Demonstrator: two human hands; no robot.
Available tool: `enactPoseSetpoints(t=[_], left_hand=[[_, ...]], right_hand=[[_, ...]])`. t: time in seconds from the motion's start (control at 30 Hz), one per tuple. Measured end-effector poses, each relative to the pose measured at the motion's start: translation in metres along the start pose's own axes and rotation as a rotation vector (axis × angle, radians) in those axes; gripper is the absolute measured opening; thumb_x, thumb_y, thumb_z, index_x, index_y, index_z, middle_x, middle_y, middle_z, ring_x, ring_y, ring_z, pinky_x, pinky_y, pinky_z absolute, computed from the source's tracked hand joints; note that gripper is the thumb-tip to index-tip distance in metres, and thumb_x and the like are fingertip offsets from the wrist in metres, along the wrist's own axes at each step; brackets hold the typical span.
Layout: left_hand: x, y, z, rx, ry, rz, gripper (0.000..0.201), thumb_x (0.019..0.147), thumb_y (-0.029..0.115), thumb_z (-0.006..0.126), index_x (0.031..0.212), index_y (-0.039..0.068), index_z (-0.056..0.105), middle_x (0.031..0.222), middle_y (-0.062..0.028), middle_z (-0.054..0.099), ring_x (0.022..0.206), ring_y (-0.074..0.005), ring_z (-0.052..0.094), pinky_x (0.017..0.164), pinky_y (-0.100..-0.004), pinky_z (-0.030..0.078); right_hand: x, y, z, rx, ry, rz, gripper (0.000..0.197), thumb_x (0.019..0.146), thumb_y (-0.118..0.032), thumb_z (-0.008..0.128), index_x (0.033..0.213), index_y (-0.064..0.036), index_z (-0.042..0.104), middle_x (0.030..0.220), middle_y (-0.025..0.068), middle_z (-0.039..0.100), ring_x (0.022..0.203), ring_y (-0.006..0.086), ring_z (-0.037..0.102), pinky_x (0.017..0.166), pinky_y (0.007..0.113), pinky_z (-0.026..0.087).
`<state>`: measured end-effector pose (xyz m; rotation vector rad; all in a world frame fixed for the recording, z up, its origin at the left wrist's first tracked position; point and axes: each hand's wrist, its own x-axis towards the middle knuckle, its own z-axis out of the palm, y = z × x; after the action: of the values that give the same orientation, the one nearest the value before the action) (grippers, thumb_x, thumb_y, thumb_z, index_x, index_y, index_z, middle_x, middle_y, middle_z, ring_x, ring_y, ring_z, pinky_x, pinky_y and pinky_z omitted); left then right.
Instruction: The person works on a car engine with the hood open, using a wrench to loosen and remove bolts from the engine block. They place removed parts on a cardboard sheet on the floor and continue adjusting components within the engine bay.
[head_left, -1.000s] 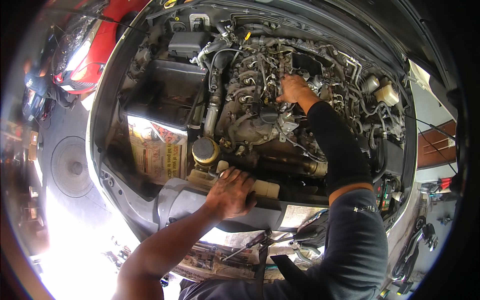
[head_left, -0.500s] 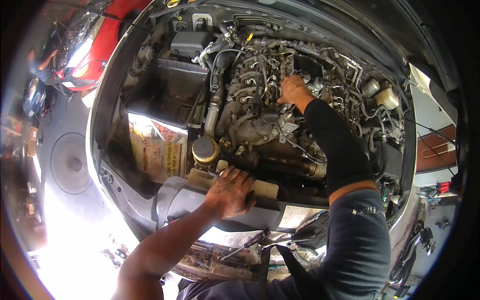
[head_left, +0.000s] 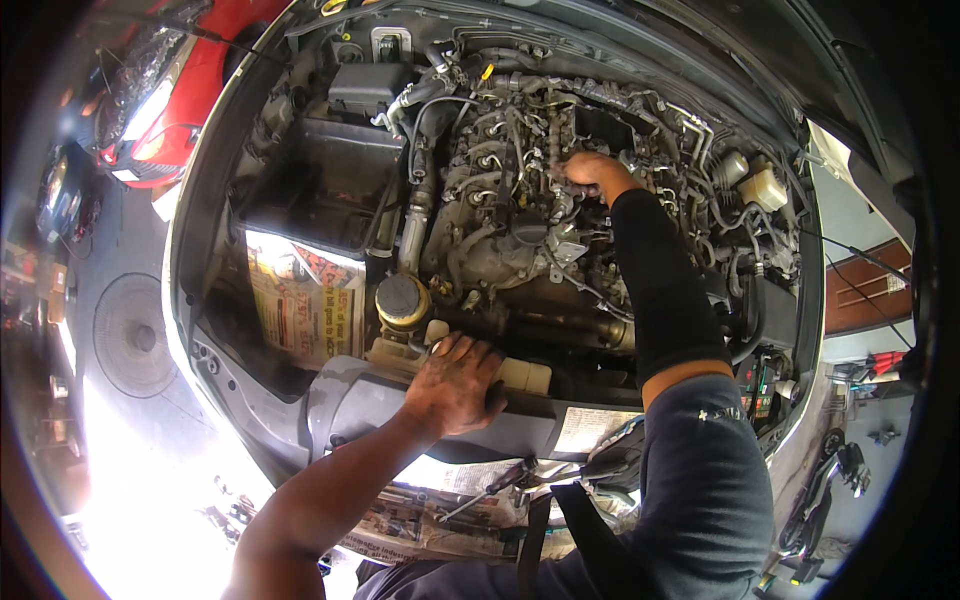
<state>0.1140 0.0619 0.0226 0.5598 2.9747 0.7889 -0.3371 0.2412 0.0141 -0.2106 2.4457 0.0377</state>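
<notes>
Head view: left hand (head_left: 455, 385) bracing, gripping the front panel (head_left: 350, 405); right hand (head_left: 590, 170) probably pinching something atop the engine (head_left: 510, 230), grip unclear; steadiness advisable.

Newspaper sheets (head_left: 440, 525) and a wrench (head_left: 490, 490) lie on the floor (head_left: 130, 440).

The engine (head_left: 520, 200) sits uncovered in the open bay, a grimy grey block crowded with pipes, hoses and wires, with a round black cap near its middle. The front panel (head_left: 370, 400) is a dull grey crossbar lying along the bay's near edge.
</notes>
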Motion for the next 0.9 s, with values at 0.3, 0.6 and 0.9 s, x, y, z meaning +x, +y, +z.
enactPoseSetpoints(t=[0.3, 0.6, 0.9], left_hand=[[0.0, -0.001, 0.002, -0.005, 0.028, 0.015, 0.054, 0.092, 0.038, 0.076, 0.133, 0.004, 0.067, 0.128, -0.0178, 0.068, 0.127, -0.0375, 0.061, 0.12, -0.052, 0.042], [0.003, 0.002, -0.001, 0.022, -0.03, -0.023, 0.056, 0.093, 0.04, 0.075, 0.135, 0.003, 0.067, 0.135, -0.0215, 0.068, 0.134, -0.0398, 0.061, 0.125, -0.0537, 0.039], [0.001, 0.002, -0.001, 0.022, 0.013, 0.013, 0.054, 0.091, 0.038, 0.076, 0.13, 0.002, 0.067, 0.13, -0.02, 0.068, 0.126, -0.0374, 0.062, 0.119, -0.053, 0.042]], right_hand=[[0.034, 0.009, 0.039, -0.04, 0.326, 0.013, 0.066, 0.111, -0.059, 0.053, 0.145, -0.0058, 0.073, 0.162, 0.0201, 0.061, 0.147, 0.0389, 0.061, 0.121, 0.048, 0.049], [-0.002, -0.042, 0.01, 0.059, 0.528, -0.147, 0.055, 0.102, -0.048, 0.069, 0.136, -0.0053, 0.075, 0.148, 0.0238, 0.07, 0.137, 0.0401, 0.067, 0.112, 0.051, 0.056], [0.005, 0.008, 0.048, 0.219, 0.601, 0.028, 0.061, 0.108, -0.053, 0.066, 0.135, 0.0008, 0.072, 0.137, 0.0241, 0.074, 0.134, 0.0427, 0.067, 0.113, 0.05, 0.055]])
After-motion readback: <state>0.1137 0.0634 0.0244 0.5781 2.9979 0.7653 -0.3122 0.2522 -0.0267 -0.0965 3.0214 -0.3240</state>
